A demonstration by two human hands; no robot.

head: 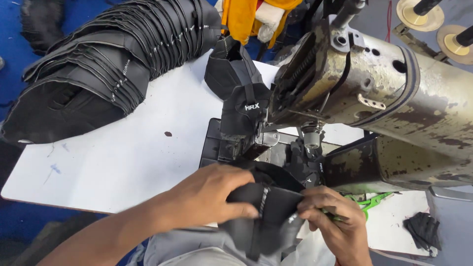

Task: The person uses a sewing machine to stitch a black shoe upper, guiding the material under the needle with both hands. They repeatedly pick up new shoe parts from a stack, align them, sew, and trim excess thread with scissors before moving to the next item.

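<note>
Head: black piece (268, 207) (seemingly blurred)

One head-worn camera looks steeply down, close over a white table (123, 162), with a sewing machine (384, 98) at two o'clock.

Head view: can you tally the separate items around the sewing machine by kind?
Sewing machine: 1
Black shoe upper held in both hands: 1
Finished black uppers behind the needle: 1 chain, number unclear
Stack of black uppers: 1
Thread spool stands: 2
Green snips: 1
Black scrap: 1
Total: 8
</note>
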